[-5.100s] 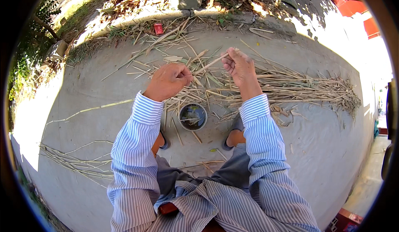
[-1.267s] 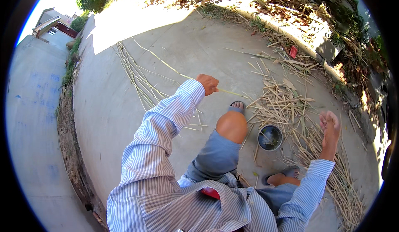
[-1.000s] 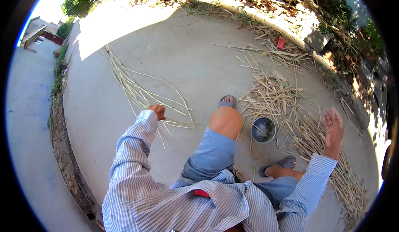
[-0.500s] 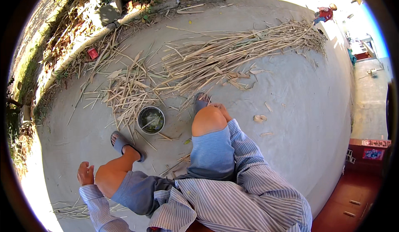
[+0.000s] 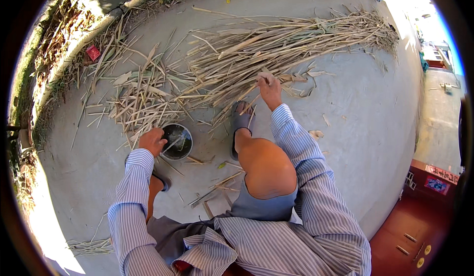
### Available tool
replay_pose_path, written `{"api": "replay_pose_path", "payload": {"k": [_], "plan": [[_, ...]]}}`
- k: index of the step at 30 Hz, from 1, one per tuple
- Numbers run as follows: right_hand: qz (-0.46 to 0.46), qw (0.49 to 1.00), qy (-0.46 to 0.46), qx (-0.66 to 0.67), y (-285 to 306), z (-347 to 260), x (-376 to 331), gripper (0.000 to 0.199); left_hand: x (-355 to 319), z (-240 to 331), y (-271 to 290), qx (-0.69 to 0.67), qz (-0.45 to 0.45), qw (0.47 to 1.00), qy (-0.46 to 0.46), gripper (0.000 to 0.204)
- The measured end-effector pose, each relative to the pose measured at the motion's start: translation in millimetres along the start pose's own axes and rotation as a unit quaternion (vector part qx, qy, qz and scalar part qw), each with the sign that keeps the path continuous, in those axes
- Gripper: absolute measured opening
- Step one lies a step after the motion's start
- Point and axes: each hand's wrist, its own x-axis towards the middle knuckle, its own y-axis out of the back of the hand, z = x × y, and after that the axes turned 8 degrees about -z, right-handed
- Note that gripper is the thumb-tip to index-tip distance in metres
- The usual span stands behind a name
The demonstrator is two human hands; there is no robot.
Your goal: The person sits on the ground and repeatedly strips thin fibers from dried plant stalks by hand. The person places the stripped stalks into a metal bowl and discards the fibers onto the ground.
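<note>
I sit on a concrete floor (image 5: 375, 127) with bent bare knees. My right hand (image 5: 269, 88) reaches forward into a long pile of dry reed stalks (image 5: 276, 43) and closes on a stalk at its near edge. My left hand (image 5: 152, 140) rests in a loose fist beside a small round dark bowl (image 5: 177, 141) holding liquid, touching its left rim. Both arms wear striped blue-white sleeves. My right foot in a grey slipper (image 5: 240, 123) lies just under the right hand.
Shorter cut stalks and husks (image 5: 138, 98) lie scattered left of the pile. A concrete curb (image 5: 84, 43) with dry weeds and a small red packet (image 5: 93, 52) runs along the upper left. A red-brown step (image 5: 419, 236) is at the lower right. More stalks (image 5: 91, 246) lie behind me.
My view swung from the left side back to the reed pile. The right hand moved forward into the stalks, and the left hand came up beside the bowl.
</note>
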Motion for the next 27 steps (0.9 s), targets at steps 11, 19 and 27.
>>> {"api": "replay_pose_path", "payload": {"k": [11, 19, 27], "plan": [[-0.017, 0.945, -0.039, -0.324, -18.2, 9.6, 133.0, 0.036, 37.5, 22.1, -92.4, 0.11, 0.021, 0.992, 0.055, 0.035], [-0.136, 0.892, -0.146, -0.405, -34.9, -16.3, 151.8, 0.048, 35.6, 13.6, -119.9, 0.1, -0.097, 0.99, 0.019, 0.026], [0.075, 0.966, -0.247, -0.001, -37.9, 25.3, 143.5, 0.023, 43.1, 64.4, -42.7, 0.117, 0.005, 0.993, -0.001, 0.032]]}}
